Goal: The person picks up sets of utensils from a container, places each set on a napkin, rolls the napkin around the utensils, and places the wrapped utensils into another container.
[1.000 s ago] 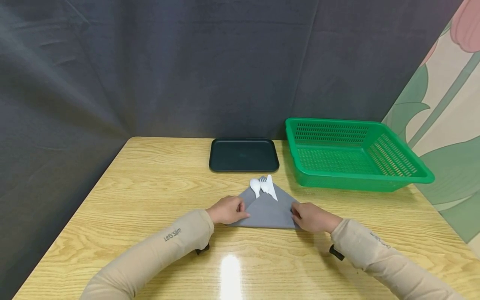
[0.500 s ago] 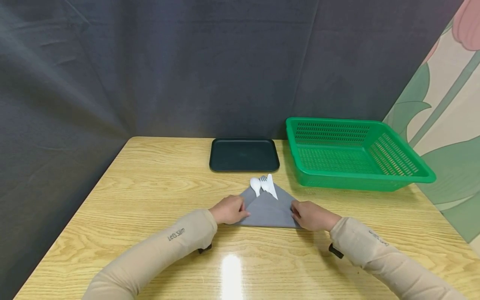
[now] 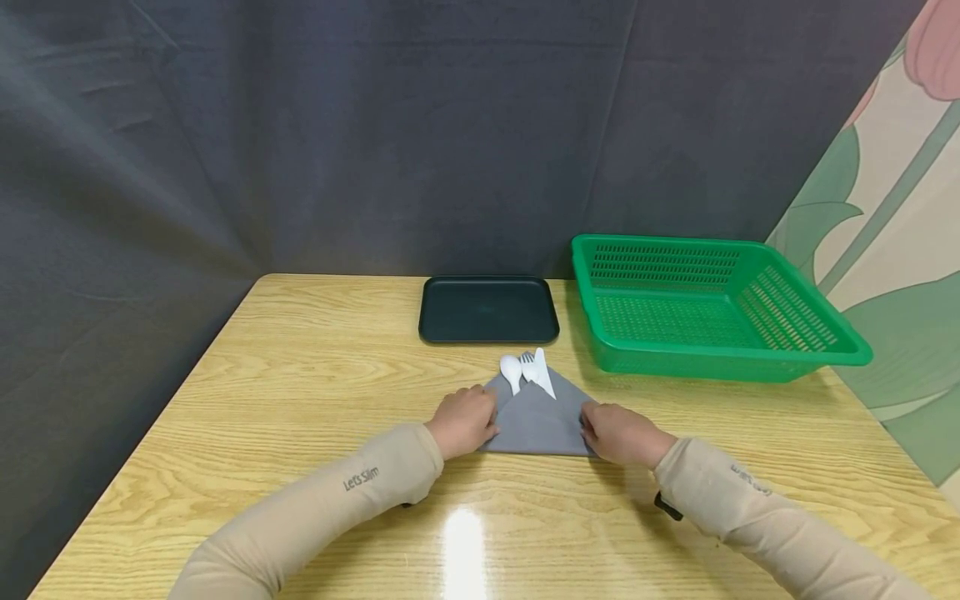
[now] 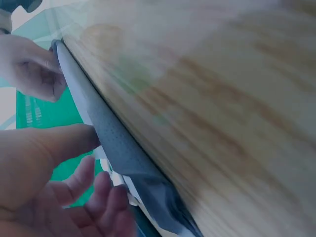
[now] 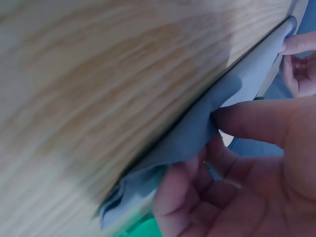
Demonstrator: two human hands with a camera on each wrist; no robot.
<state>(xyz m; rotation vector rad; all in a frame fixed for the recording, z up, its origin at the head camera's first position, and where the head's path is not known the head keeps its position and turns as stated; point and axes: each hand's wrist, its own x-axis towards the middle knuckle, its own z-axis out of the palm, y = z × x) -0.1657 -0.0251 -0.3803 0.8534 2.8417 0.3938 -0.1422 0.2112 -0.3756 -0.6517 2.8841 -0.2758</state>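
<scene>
Over the last second, my left hand has shifted a little inward along the gray napkin, while my right hand has barely moved. The napkin lies folded into a triangle on the desk, flat edge toward me. My hands are apart, one at each side corner, fingers curled, each gripping the cloth; how tightly, I can't tell. Between them, a white spoon, fork and knife poke out of the napkin's pocket toward its far tip. Beyond that sits a dark tray, with a green basket just right of it.
</scene>
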